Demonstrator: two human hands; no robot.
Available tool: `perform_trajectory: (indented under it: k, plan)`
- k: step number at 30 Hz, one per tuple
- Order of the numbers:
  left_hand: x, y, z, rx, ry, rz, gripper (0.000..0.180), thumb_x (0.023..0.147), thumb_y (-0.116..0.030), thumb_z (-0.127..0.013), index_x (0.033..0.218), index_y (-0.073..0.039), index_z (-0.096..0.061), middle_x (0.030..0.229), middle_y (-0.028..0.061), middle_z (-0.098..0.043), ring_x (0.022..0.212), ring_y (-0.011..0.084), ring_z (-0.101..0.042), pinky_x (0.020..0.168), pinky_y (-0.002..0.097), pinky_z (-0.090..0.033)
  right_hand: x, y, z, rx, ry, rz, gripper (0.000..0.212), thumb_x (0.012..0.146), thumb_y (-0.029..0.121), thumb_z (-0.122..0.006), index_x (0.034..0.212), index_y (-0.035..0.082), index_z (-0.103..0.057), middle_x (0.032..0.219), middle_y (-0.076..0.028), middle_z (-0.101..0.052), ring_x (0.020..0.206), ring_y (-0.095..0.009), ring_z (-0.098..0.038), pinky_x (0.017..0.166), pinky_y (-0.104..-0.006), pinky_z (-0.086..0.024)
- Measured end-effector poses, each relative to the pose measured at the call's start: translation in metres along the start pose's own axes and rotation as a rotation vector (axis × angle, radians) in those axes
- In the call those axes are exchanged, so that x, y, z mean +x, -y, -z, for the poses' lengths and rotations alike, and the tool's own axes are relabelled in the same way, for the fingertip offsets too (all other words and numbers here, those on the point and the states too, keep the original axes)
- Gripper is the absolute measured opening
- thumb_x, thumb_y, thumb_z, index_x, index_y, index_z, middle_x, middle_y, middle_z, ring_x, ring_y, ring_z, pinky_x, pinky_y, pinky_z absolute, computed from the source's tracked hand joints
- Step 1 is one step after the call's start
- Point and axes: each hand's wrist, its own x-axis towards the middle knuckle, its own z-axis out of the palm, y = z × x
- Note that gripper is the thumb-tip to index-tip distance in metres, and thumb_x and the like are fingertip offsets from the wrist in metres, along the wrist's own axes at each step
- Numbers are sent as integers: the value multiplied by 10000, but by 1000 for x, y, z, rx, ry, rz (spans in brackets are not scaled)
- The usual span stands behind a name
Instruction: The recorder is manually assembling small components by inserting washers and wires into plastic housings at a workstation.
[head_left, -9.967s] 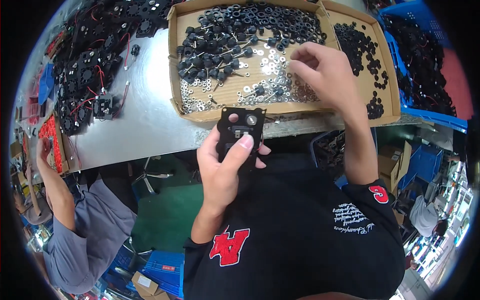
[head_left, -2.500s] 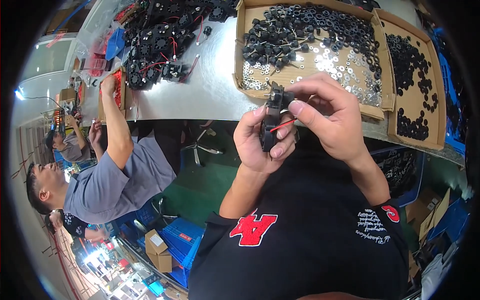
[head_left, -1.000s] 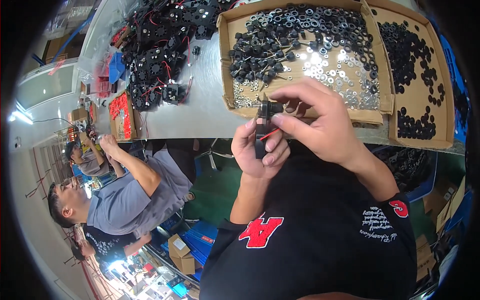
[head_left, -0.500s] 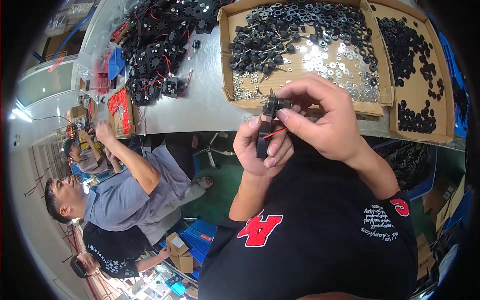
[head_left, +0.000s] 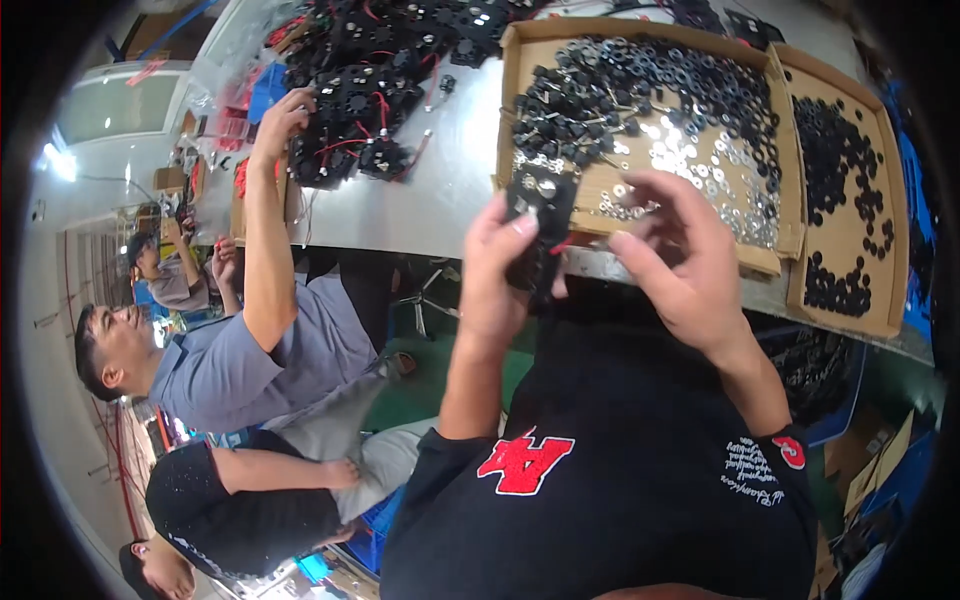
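Metal table [head_left: 455,175] extends beyond the fingers [head_left: 645,265]; left hand [head_left: 492,268] grips black plate [head_left: 545,195], thumb on top, presumably for steadiness, while right hand [head_left: 692,268], fingers parted, apparently empty, hovers beside cardboard tray [head_left: 765,261], seemingly placed for reach.

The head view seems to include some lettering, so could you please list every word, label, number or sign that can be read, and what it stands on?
Wearer's black shirt, left: large red patch with white edging; lettering not copied here.
Same shirt, right: smaller red patch; also not copied.
Beside it: lines of small white lettering, largely too small to read.
Black part in the left hand: blurred, no readable text.
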Motion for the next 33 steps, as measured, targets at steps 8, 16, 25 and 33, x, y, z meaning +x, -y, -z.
perform_trajectory:
  k: [8,16,25,33]
  plan:
    - [128,-99,147,241,51,-358,220,949,-131,-520,1080,-26,-662,1018,65,-640,929,144,-602,742,250,-499,-35,4,28,-107,-120,-32,322,848,57,-657,1162,28,-594,1019,-45,-570,796,-73,-528,713,-214,-453]
    - [118,-56,104,789,-459,-612,357,932,-127,-598,1230,67,-564,1138,110,-631,951,155,-607,816,265,-493,-47,15,106,-704,-452,220,92,803,82,-696,874,25,-682,798,-90,-649,682,-146,-609,595,-266,-480]
    - [34,65,43,1087,-573,-707,420,963,-263,-528,1214,71,-491,1051,164,-553,858,212,-537,724,329,-446,-43,13,327,-1651,-928,-506,201,819,101,-555,930,-16,-675,1055,-239,-647,942,-399,-645,824,-473,-525]
    - [34,73,59,835,-613,-663,444,962,-239,-438,1247,100,-419,1116,190,-494,937,252,-503,844,350,-417,-28,42,328,-1487,-908,-828,411,756,294,-694,990,-42,-674,1030,-289,-653,974,-407,-646,864,-445,-527]
